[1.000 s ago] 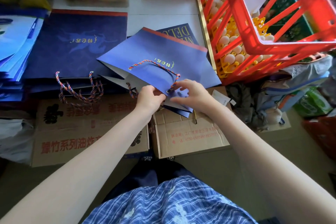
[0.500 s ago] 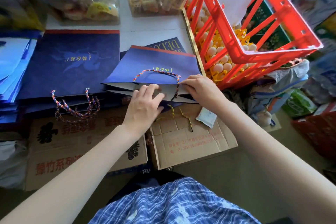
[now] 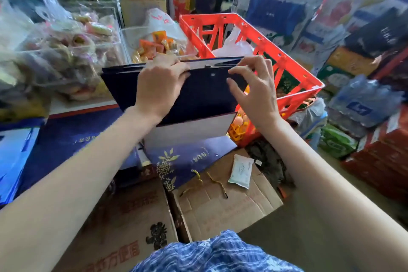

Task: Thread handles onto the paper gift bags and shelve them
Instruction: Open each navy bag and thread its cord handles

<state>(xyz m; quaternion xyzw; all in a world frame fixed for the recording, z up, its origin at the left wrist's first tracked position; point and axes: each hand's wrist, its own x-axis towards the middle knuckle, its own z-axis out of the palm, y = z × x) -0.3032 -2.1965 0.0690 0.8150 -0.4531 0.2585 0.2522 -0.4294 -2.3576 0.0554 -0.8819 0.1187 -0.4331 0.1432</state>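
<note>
Cardboard boxes (image 3: 220, 203) are lying nearest, carrying a flat blue bag (image 3: 187, 159) and loose gold cords (image 3: 217, 183). Above them, the left hand (image 3: 159, 88) is gripping the top edge of a raised dark blue gift bag (image 3: 205, 95); the right hand (image 3: 254, 93) is pinching its rim. A red crate (image 3: 287, 68) is standing just behind.

floor (image 3: 298, 234) | cardboard boxes (image 3: 220, 210) on it | red crate (image 3: 284, 77) | drink packs (image 3: 364, 104)

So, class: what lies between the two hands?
In the head view, the dark blue bag's top edge with one empty handle hole lies between left hand and right hand.
</note>
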